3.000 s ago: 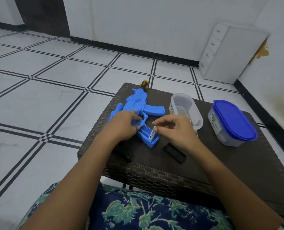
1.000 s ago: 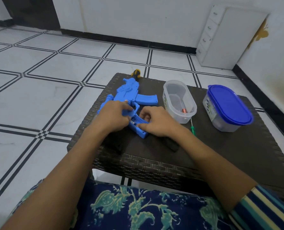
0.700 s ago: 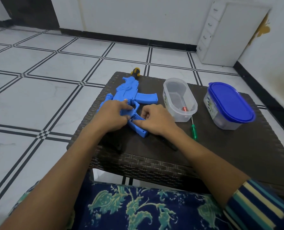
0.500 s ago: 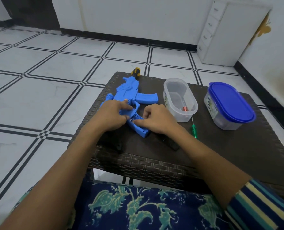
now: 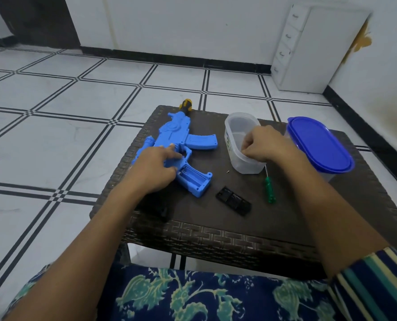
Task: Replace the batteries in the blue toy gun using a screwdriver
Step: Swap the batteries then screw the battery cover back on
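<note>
**Hands**
- Your left hand [image 5: 155,166]: palm down, fingers fairly straight and spread. It presses on the rear body of the blue toy gun [image 5: 181,140] and grips nothing.
- Your right hand [image 5: 263,147]: fingers curled down into the mouth of the clear tub [image 5: 235,158]. The knuckles hide the fingertips, so I cannot tell whether they pinch anything.

**On the counter [image 5: 308,218]**
- The toy gun lies flat on the left half. Its yellow-and-black muzzle [image 5: 185,104] is at the far edge and its grip points toward the near edge.
- The battery compartment [image 5: 191,179] in the grip is uncovered and faces up.
- The black cover [image 5: 233,200] lies loose just right of the grip, not touching it.
- The green screwdriver [image 5: 269,189] lies right of the cover. Its shaft runs up under your right wrist toward the tub's base.
- A small screw [image 5: 227,171] lies between the grip and the clear tub.
- The blue-lidded tub [image 5: 318,144] stands at the far right corner with its lid on, partly behind your right forearm.
- A black object [image 5: 163,212] sits near the near left corner, mostly hidden under your left forearm. I cannot tell what it is.

**Off the counter**
- A white drawer unit [image 5: 308,49] stands on the floor against the far wall.

**Change since half a second ago**
- Both hands were then together on the grip.
- Your right hand has left the grip and gone to the clear tub, which bares the compartment and the cover.
- The gun lies where it did.
</note>
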A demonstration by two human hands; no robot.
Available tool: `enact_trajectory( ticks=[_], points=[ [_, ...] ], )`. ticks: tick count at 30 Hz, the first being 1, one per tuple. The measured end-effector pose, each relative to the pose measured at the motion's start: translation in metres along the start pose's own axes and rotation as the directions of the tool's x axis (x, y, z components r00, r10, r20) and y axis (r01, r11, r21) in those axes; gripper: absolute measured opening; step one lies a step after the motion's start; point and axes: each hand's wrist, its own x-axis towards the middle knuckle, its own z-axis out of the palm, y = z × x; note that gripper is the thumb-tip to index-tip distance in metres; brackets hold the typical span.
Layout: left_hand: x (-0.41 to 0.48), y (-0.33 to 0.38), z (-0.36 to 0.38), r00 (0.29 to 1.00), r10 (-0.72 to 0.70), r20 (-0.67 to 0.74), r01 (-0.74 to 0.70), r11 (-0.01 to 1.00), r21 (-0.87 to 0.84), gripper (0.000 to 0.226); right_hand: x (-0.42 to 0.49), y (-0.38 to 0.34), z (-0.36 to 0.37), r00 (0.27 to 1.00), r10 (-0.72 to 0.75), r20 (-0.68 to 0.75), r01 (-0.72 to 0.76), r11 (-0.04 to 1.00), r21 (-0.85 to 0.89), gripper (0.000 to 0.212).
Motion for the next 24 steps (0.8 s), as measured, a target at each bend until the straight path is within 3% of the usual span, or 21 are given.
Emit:
enact_trajectory(
  ticks=[4,8,11,15,19,20,22,24],
  points=[
    [-0.001,0.001,0.001,1.000,-0.004,-0.010,0.004,1.000,0.003,0.045,0.010,-0.007,-0.006,0.996,0.024,0.085,-0.011,0.989,-0.145,0.018],
    [-0.002,-0.001,0.001,1.000,0.002,-0.011,-0.002,1.000,0.012,0.043,0.014,-0.002,-0.004,0.982,-0.041,0.185,0.050,0.998,-0.046,0.021],
    [-0.002,-0.001,0.002,1.000,0.006,-0.009,-0.006,1.000,0.020,0.043,0.014,0.001,-0.001,0.990,-0.066,0.124,0.065,0.998,0.013,0.025],
    [-0.001,-0.002,0.002,1.000,0.002,-0.009,-0.002,0.999,0.033,0.043,0.011,-0.006,0.004,0.994,-0.052,0.094,0.060,0.995,-0.078,0.042],
    [0.000,-0.003,0.002,1.000,0.007,-0.007,-0.007,1.000,0.031,0.043,0.006,-0.007,0.001,0.993,-0.068,0.094,0.076,0.994,-0.083,0.040],
    [-0.001,-0.003,0.002,1.000,0.007,-0.006,-0.007,1.000,0.029,0.043,0.005,-0.006,0.001,0.996,-0.068,0.056,0.072,0.994,-0.084,0.036],
    [0.000,-0.004,0.003,1.000,0.009,0.000,-0.009,0.999,0.032,0.043,0.000,-0.003,-0.001,0.982,-0.097,-0.161,0.084,0.993,-0.085,0.029],
    [0.001,-0.006,0.003,1.000,0.009,0.004,-0.010,0.999,0.035,0.043,-0.010,-0.006,-0.008,0.887,-0.129,-0.443,0.168,0.985,0.049,0.025]
  ],
)
